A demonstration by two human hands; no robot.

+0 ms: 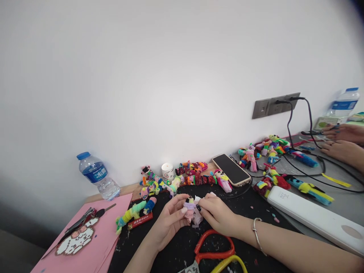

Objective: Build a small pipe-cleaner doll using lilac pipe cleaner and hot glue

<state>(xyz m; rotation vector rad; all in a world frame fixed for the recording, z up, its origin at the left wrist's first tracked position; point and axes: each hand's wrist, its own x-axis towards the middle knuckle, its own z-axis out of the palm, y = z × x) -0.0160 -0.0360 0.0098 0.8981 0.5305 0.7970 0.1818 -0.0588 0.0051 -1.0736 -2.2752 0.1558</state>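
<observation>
Small doll held in both hands at the front of the bench

Small doll (190, 211), wound in pale pink and lilac fuzzy wire with a dark head, sits between my two hands just above the black mat (176, 246) near the front edge of the bench (133, 188). My left hand (170, 220) cups it from the left, its fingers (182, 209) curled closed around the doll's body. My right hand (217, 213), with dark-painted nails and a silver bracelet (257, 235) on the wrist, pinches the doll from the right, fingers narrow and touching it.

Just in front of my hands, at the front edge, lie red-handled scissors (213, 248) and a yellow handle (229, 264) beside them. To the left, a green-and-yellow wire figure (129, 216) rests on the mat beside a sheet of pink paper (105, 235), which carries pliers (79, 223) and a white patterned cut-out (75, 239). A water bottle (98, 176) with a blue cap stands near the back left corner, against the wall.

Along the back edge runs a row of bright finished dolls (182, 178), a small white jar (167, 170) among them, then a phone (231, 169) lying face up. Further right lie more dolls (265, 149), black cables (301, 167) running to a wall socket (274, 105), and a long white box (315, 218). At the far right edge, another person's hands (342, 142) rest on the bench near a second bottle (344, 101).
</observation>
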